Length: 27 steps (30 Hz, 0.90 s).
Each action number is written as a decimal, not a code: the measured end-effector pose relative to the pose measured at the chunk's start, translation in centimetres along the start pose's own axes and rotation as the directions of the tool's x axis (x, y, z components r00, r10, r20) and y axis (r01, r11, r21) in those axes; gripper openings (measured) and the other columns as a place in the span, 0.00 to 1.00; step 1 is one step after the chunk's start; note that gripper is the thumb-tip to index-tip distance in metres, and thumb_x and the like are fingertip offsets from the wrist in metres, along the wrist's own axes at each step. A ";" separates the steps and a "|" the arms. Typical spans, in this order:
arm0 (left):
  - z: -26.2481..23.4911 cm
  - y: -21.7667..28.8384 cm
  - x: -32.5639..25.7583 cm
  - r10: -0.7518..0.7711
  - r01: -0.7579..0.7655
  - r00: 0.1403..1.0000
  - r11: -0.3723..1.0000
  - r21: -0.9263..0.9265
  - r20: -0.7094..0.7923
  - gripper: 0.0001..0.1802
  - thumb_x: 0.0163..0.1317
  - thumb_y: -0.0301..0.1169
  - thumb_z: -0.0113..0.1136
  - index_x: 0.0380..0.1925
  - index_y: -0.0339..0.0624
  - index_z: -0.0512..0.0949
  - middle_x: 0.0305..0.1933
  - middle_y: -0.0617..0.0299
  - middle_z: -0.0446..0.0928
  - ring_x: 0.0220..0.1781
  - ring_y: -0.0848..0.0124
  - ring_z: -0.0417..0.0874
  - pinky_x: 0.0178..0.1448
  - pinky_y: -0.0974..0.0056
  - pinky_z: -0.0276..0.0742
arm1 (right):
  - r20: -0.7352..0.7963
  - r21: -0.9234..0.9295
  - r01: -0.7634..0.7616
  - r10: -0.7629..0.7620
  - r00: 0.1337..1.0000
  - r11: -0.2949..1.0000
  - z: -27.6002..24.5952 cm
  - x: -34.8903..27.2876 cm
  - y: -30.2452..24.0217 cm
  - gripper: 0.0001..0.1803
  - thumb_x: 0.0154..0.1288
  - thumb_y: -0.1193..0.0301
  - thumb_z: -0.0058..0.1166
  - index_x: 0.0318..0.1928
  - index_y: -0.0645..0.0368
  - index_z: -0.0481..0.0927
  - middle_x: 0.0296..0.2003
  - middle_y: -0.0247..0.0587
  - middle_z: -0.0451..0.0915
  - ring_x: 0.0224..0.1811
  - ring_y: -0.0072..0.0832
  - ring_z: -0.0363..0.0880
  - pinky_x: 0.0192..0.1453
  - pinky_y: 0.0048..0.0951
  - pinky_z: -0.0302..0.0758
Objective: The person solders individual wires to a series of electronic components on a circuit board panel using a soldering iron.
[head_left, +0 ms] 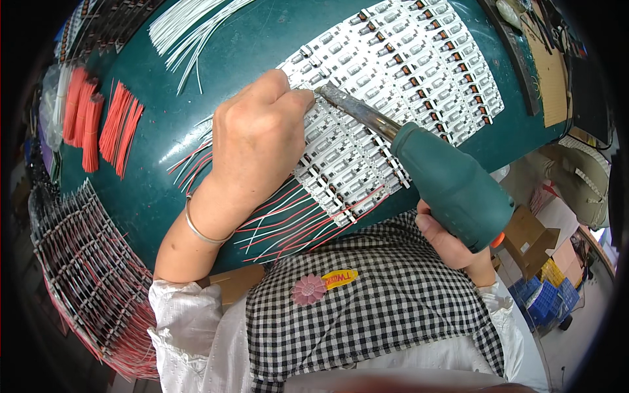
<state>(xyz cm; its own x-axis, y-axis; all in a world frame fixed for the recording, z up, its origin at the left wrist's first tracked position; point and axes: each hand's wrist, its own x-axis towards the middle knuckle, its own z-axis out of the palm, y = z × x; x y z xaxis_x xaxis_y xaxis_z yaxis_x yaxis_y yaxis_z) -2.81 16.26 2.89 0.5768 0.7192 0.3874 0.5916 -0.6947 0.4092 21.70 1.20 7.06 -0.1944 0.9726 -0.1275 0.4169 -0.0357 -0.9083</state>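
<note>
Obscuring soldering-gun tip (327,92): left hand (255,141).

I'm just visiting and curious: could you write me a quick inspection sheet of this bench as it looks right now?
Surface: dark green table, mostly covered.
Job's things: white panel of circuit strips; green soldering gun, tip on the strips.
Clutter: bundles of red wire pieces; white wire pieces; stack of wired strips.
Hands: left hand presses on the strips near the tip; right hand grips the gun handle.
Cables: red and white leads hang off the strips' near edge.
Surroundings: cardboard boxes and blue crates on the floor.
</note>
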 end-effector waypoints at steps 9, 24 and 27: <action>-0.3 0.1 0.2 -0.017 0.012 0.996 0.999 0.052 0.087 0.05 0.48 0.21 0.67 0.27 0.38 0.83 0.21 0.59 0.70 0.21 0.62 0.75 0.25 0.61 0.71 | -0.089 0.083 -0.103 0.110 0.990 0.991 0.4 -0.4 -1.0 0.17 0.51 0.80 0.61 0.44 0.65 0.78 0.31 0.39 0.81 0.31 0.28 0.79 0.37 0.25 0.75; 0.2 0.2 -0.6 0.060 -0.055 0.996 0.996 0.075 -0.071 0.10 0.40 0.19 0.59 0.26 0.39 0.80 0.25 0.60 0.71 0.27 0.63 0.76 0.27 0.60 0.73 | -0.124 0.271 -0.221 0.262 0.957 0.937 -0.1 -2.0 -1.0 0.31 0.56 0.75 0.63 0.60 0.73 0.68 0.31 0.44 0.78 0.25 0.23 0.73 0.31 0.21 0.71; -0.5 1.0 -0.5 0.090 -0.082 0.993 0.991 0.106 -0.079 0.10 0.41 0.20 0.60 0.27 0.40 0.81 0.24 0.62 0.70 0.24 0.66 0.75 0.26 0.61 0.72 | -0.152 0.274 -0.229 0.277 0.949 0.934 -0.1 -2.4 -1.4 0.31 0.55 0.77 0.63 0.60 0.71 0.69 0.33 0.43 0.78 0.26 0.23 0.74 0.32 0.21 0.71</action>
<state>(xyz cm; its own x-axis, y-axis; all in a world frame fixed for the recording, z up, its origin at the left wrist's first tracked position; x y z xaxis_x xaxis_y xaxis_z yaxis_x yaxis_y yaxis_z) -2.75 15.20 3.52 0.5812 0.6519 0.4871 0.5991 -0.7479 0.2859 21.67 -1.04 8.65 0.0658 0.9476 -0.3125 0.1901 -0.3194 -0.9284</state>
